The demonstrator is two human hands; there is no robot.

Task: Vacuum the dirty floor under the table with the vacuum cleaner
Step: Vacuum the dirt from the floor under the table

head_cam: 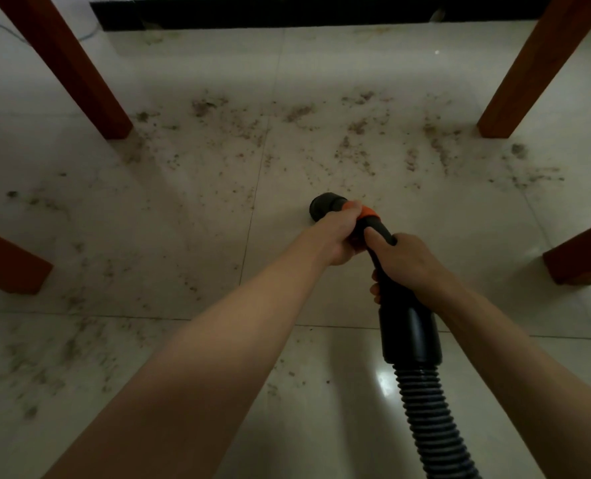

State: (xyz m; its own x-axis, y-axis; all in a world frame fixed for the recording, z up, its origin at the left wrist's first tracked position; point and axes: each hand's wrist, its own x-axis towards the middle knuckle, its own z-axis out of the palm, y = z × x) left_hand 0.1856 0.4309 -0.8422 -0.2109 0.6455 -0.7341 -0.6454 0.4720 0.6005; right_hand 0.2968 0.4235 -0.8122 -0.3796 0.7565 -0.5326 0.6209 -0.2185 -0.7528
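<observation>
The left hand [335, 236] curls its fingers round the orange collar of the black plastic vacuum nozzle [325, 206], and the right hand [402, 259] wraps the black wand [404, 305] just behind, likely to steer and press the mouth flat. Both forearms reach straight toward twelve o'clock. The nozzle sits on the pale tiled floor [183, 209] between the red-brown wooden table legs [66, 67], with brown grit [356, 146] scattered from nine round to two o'clock.

left hand [337, 236] curled forward, right hand [404, 261] curled behind
</observation>
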